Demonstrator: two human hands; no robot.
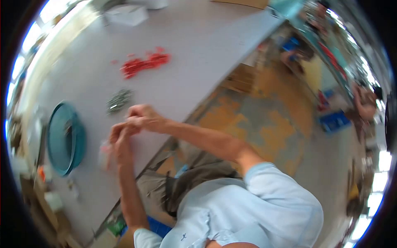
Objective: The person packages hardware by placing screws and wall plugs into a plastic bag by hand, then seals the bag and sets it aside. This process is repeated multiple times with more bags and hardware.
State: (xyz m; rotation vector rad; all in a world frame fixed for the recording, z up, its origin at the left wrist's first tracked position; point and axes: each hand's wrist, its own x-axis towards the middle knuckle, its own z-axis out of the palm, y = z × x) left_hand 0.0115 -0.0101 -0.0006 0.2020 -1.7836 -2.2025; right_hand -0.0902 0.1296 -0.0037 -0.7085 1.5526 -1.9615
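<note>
My left hand (122, 134) and my right hand (144, 118) meet above the table's near edge, fingertips pinched together. Whatever they hold is too small and blurred to make out. Just beyond them lies a pile of small grey metal pieces (119, 101). Farther off on the table is a loose heap of small red pieces (144, 64). A clear bag or wrap with something pinkish red (106, 155) lies beside my left wrist, blurred.
The pale table (190, 53) bears a teal basin (78, 142) at the left, with something dark inside. White paper or packaging (127, 15) lies at the far edge. A cardboard box (241, 77) stands beyond the right edge. Other people (364, 103) sit at the far right, near a blue crate (334, 121).
</note>
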